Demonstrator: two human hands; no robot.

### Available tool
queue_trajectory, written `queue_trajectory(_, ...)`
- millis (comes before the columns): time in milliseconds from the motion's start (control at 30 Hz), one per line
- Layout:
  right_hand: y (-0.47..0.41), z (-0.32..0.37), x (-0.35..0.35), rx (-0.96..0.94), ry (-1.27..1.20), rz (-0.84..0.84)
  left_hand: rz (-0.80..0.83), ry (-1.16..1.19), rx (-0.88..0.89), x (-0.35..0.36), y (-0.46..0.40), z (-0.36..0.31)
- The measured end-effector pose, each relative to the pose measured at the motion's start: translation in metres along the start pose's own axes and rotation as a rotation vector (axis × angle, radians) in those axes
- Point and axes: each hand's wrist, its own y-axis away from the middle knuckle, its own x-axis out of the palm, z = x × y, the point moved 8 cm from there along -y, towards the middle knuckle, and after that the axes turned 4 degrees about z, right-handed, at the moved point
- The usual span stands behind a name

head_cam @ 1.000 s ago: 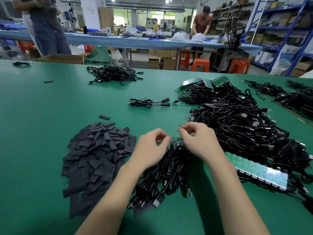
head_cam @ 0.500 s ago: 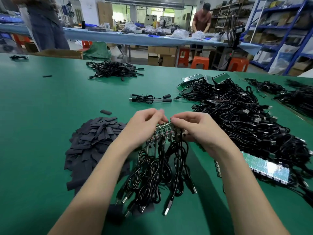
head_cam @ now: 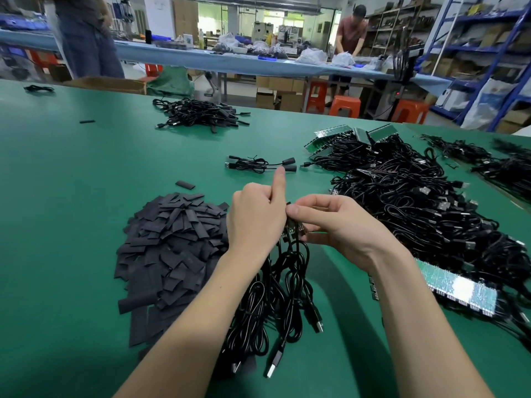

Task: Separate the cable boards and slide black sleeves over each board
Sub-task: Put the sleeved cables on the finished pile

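The board strip [head_cam: 293, 225] has turned nearly edge-on between both hands; left hand [head_cam: 255, 216] grips it, index raised, right hand [head_cam: 333, 222] pinches it, cables [head_cam: 275, 305] hanging toward the person, sleeve pile [head_cam: 172, 248] left of it.

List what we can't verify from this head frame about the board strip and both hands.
- Board strip, head view: mostly hidden between the left hand and right hand; board count unreadable.
- Left grip: fingertips hidden behind its own knuckles.
- Hanging cables: upper ends hidden behind the left wrist.

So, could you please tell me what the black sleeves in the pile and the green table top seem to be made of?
Black sleeves: probably thin flexible plastic tubing, matte; they lie flat and creased with no shine. Table top: likely a matte rubber or vinyl mat, uniform green with soft reflections.
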Motion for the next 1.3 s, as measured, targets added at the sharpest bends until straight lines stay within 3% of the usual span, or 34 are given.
queue_trajectory(367,0.0,-0.003,0.001,0.022,-0.058,0.037,0.024,0.152,0.085,0.004,0.005,-0.012)
queue_trajectory(567,0.001,-0.009,0.007,0.05,-0.244,0.062,0.049,0.3,0.001,0.013,0.0,0.0)
queue_trajectory(700,0.008,0.001,-0.017,0.035,-0.173,-0.035,0.155,0.117,-0.06,0.017,-0.003,0.014)
queue_trajectory(800,0.017,0.015,-0.046,-0.011,-0.023,-0.216,0.214,-0.017,-0.052,0.018,-0.003,0.02)
queue_trajectory(867,0.021,0.025,-0.056,-0.087,-0.074,-0.289,0.207,-0.07,0.016,0.016,-0.001,0.013)
queue_trajectory(967,0.019,0.035,-0.05,-0.187,-0.147,-0.276,0.074,-0.102,0.222,0.005,0.005,-0.015)
queue_trajectory(1033,0.015,0.035,-0.043,-0.205,-0.13,-0.265,0.076,0.033,0.261,0.005,0.013,-0.034)
queue_trajectory(1167,0.011,0.029,-0.038,-0.184,-0.154,-0.276,0.216,0.4,0.074,0.021,0.027,-0.041)
queue_trajectory(1300,0.016,0.031,-0.048,-0.16,-0.129,-0.294,0.151,0.322,0.083,0.017,0.036,-0.034)
